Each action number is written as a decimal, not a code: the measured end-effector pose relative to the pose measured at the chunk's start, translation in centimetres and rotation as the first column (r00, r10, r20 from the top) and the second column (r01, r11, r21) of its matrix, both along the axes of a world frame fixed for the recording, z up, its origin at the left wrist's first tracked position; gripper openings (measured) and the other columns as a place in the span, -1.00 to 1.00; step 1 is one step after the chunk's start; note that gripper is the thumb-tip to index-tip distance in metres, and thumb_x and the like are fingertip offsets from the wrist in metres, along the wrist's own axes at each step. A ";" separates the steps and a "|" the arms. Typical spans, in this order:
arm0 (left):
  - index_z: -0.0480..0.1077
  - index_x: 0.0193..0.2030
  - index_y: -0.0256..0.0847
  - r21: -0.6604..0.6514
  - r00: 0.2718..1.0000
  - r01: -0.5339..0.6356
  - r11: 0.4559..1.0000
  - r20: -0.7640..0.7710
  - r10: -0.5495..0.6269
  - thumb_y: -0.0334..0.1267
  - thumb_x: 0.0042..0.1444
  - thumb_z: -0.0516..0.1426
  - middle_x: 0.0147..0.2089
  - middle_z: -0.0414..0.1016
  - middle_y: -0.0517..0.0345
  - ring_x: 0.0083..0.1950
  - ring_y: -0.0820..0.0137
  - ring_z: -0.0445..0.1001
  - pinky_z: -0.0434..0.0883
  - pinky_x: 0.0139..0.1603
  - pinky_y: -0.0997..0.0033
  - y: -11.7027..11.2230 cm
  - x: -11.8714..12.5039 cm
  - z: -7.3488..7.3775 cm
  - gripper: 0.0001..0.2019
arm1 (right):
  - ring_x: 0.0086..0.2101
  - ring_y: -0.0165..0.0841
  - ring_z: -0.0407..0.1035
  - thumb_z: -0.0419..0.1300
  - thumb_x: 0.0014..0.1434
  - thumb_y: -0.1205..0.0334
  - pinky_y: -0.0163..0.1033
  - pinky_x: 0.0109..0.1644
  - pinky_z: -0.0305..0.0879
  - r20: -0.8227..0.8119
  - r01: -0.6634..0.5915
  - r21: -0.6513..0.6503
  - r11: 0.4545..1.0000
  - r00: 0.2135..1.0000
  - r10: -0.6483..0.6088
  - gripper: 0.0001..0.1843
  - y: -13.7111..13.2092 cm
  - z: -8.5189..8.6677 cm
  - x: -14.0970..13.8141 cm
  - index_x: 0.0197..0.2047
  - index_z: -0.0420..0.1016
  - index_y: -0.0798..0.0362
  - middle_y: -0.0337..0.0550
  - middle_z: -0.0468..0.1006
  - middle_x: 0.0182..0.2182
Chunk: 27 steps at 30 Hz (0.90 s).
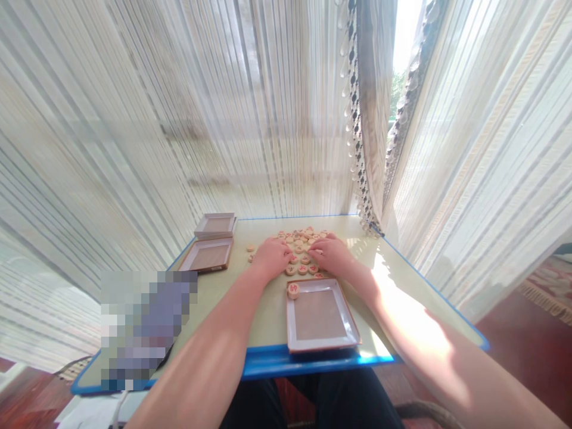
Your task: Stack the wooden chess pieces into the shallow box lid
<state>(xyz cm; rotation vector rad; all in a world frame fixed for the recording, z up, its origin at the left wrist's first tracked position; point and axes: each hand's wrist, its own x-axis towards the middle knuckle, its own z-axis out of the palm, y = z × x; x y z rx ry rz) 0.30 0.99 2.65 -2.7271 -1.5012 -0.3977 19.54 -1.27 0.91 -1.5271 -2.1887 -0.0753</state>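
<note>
Many round wooden xiangqi pieces [302, 269] with red or dark characters lie in a loose heap beyond the near box part. My left hand [271, 259] is at the left side of the heap, its fingers curled and pinched at a piece that they largely cover. On the right side, my right hand [331, 255] has its fingertips bent together over another piece, mostly hidden. Between the hands, several pieces lie flat on the table. A single red-marked piece [293, 290] rests at the far left corner of the shallow rectangular box part [295, 339] in front of me.
Another shallow box part [227, 253] lies at the table's left, with a pale one [215, 215] behind it. A blurred-out object [156, 322] sits at the near left. The table [268, 310] has a blue edge; string curtains [250, 149] hang behind it.
</note>
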 end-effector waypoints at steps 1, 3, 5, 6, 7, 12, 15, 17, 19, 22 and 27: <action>0.54 -0.30 -0.10 0.015 1.000 -0.006 1.000 -0.002 0.006 -0.22 0.12 0.01 -0.10 0.49 0.16 -0.04 0.31 0.34 0.24 0.07 0.36 0.0 0.0 0.1 -0.74 | -0.19 -0.29 0.29 0.01 0.15 0.20 -0.22 -0.02 0.12 -0.006 0.022 0.001 1.000 1.000 -0.022 -0.71 -0.1 0.2 0.0 -0.30 0.58 -0.01 -0.18 0.58 -0.28; 0.54 -0.30 -0.12 0.045 1.000 -0.006 0.999 -0.012 0.006 -0.27 0.09 0.02 -0.15 0.51 0.14 -0.06 0.30 0.36 0.27 0.03 0.36 -0.2 -0.1 0.3 -0.76 | -0.16 -0.25 0.27 0.04 0.11 0.21 -0.21 -0.05 0.14 -0.013 0.066 -0.004 0.998 0.998 -0.066 -0.73 -0.3 0.4 0.1 -0.24 0.57 -0.01 -0.17 0.57 -0.24; 0.52 -0.30 -0.13 0.048 1.000 -0.006 0.999 -0.018 0.007 -0.29 0.08 0.03 -0.18 0.51 0.12 -0.08 0.31 0.37 0.28 0.01 0.37 -0.3 -0.1 0.5 -0.77 | -0.16 -0.23 0.27 0.06 0.08 0.22 -0.21 -0.08 0.15 0.005 0.095 -0.033 0.995 0.995 -0.095 -0.73 -0.4 0.6 0.3 -0.22 0.56 -0.02 -0.17 0.57 -0.24; 0.52 -0.31 -0.14 0.049 1.000 -0.009 0.999 -0.019 0.010 -0.28 0.09 0.02 -0.20 0.51 0.11 -0.09 0.31 0.37 0.29 0.00 0.37 -0.4 -0.1 0.6 -0.78 | -0.18 -0.23 0.28 0.07 0.07 0.22 -0.21 -0.11 0.16 0.021 0.106 -0.055 0.993 0.994 -0.105 -0.74 -0.4 0.6 0.4 -0.25 0.57 -0.03 -0.17 0.57 -0.27; 0.51 -0.31 -0.14 0.050 1.000 -0.010 0.999 -0.021 0.011 -0.26 0.09 0.02 -0.22 0.50 0.10 -0.10 0.31 0.38 0.29 -0.02 0.36 -0.5 -0.1 0.6 -0.78 | -0.20 -0.23 0.29 0.08 0.05 0.21 -0.22 -0.14 0.16 0.034 0.116 -0.075 0.990 0.993 -0.113 -0.76 -0.3 0.6 0.4 -0.28 0.57 -0.03 -0.16 0.58 -0.31; 0.47 -0.37 -0.18 0.025 0.997 -0.056 0.998 -0.046 0.057 -0.19 0.09 0.02 -0.27 0.50 0.06 -0.18 0.31 0.41 0.31 -0.13 0.37 -0.7 0.1 0.8 -0.77 | -0.22 -0.23 0.31 0.11 0.03 0.20 -0.23 -0.18 0.18 -0.018 0.108 -0.101 0.989 0.994 -0.111 -0.78 -0.2 0.6 0.6 -0.28 0.55 -0.02 -0.17 0.58 -0.36; 0.45 -0.37 -0.19 -0.002 0.996 -0.085 0.996 -0.035 0.085 -0.18 0.11 0.00 -0.30 0.50 0.07 -0.20 0.31 0.42 0.31 -0.17 0.40 -0.5 0.0 0.6 -0.76 | -0.19 -0.24 0.32 0.04 0.11 0.20 -0.24 -0.16 0.18 -0.075 0.075 -0.110 0.991 0.994 -0.084 -0.72 -0.3 0.6 0.5 -0.19 0.53 -0.02 -0.17 0.58 -0.32; 0.45 -0.32 -0.19 0.007 0.997 -0.082 0.997 -0.016 0.082 -0.17 0.14 -0.03 -0.26 0.51 0.07 -0.17 0.31 0.42 0.31 -0.15 0.40 -0.2 0.0 0.3 -0.74 | -0.19 -0.25 0.33 -0.01 0.16 0.20 -0.24 -0.14 0.18 -0.056 0.056 -0.108 0.993 0.996 -0.062 -0.70 -0.3 0.6 0.4 -0.22 0.54 -0.01 -0.15 0.58 -0.33; 0.44 -0.29 -0.19 0.019 0.996 -0.085 0.996 -0.017 0.085 -0.17 0.18 -0.08 -0.22 0.50 0.06 -0.15 0.32 0.42 0.32 -0.14 0.39 0.0 0.0 0.0 -0.70 | -0.19 -0.25 0.33 -0.06 0.19 0.21 -0.23 -0.13 0.17 -0.020 0.070 -0.110 0.991 0.997 -0.073 -0.67 -0.3 0.5 0.3 -0.24 0.54 0.01 -0.13 0.58 -0.33; 0.42 -0.21 -0.19 0.014 0.993 -0.115 0.993 -0.034 0.116 -0.20 0.23 -0.15 -0.19 0.50 0.03 -0.14 0.31 0.43 0.32 -0.12 0.37 0.3 0.2 -0.4 -0.67 | -0.13 -0.27 0.32 -0.08 0.21 0.25 -0.24 -0.04 0.14 -0.025 0.145 -0.089 0.985 0.989 -0.148 -0.64 0.0 0.2 0.4 -0.08 0.49 0.04 -0.11 0.56 -0.21; 0.41 -0.10 -0.18 0.028 0.995 -0.085 0.996 -0.041 0.086 -0.28 0.23 -0.14 -0.10 0.48 0.03 -0.06 0.30 0.40 0.31 -0.04 0.35 0.5 0.3 -0.7 -0.68 | -0.06 -0.30 0.26 -0.06 0.17 0.35 -0.24 0.06 0.07 -0.038 0.156 -0.014 0.988 0.987 -0.157 -0.62 0.4 -0.2 0.6 -0.03 0.47 0.04 -0.08 0.48 -0.06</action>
